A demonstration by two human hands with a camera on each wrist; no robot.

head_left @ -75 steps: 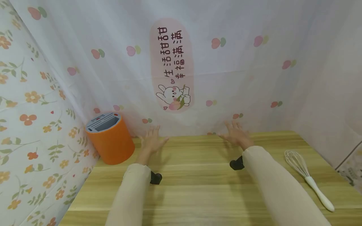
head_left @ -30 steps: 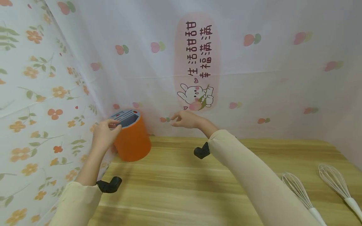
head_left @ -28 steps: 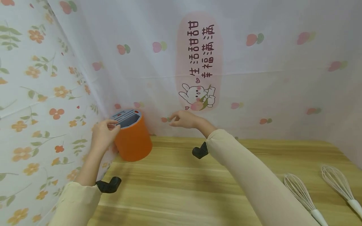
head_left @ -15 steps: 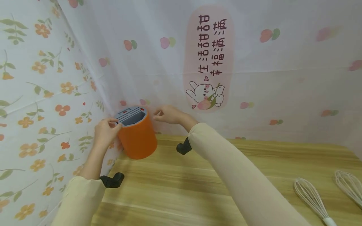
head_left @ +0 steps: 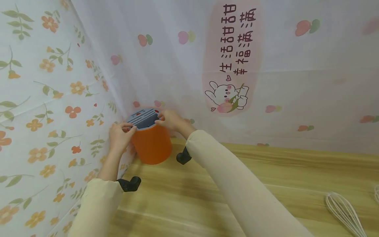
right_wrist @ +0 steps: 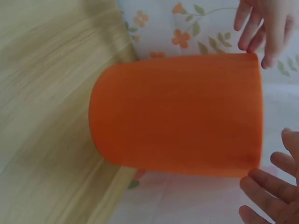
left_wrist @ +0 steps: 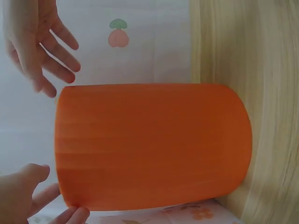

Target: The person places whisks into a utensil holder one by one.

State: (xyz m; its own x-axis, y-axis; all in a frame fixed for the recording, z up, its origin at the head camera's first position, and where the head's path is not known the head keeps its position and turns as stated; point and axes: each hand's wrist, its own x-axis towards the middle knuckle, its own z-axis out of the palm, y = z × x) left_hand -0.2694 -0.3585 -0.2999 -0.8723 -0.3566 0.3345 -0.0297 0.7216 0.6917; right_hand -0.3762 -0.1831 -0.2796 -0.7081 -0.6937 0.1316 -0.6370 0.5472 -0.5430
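An orange cylindrical knife holder (head_left: pixel 152 148) stands upright at the back left corner of the table, its grey top cut with slots and one larger opening. At the left of its rim is my left hand (head_left: pixel 119 138), thumb and fingers bent but relaxed; in the left wrist view its fingertips (left_wrist: pixel 80 215) overlap the orange side. My right hand (head_left: pixel 171 121) is at the rim's right side, and in the right wrist view the fingers (right_wrist: pixel 264 198) are spread right by the edge. Neither hand is closed round the holder.
A white wire whisk (head_left: pixel 344 210) lies on the wooden table (head_left: pixel 266 164) at front right, and part of another whisk (head_left: pixel 377 193) shows at the right edge. Flowered cloth (head_left: pixel 59 115) hangs close on the left, with a printed white cloth (head_left: pixel 177 75) behind the holder.
Both hands have left the back edge of the table for the knife holder. The left reached its rim first; the right then moved left to the opposite side. The view has turned left.
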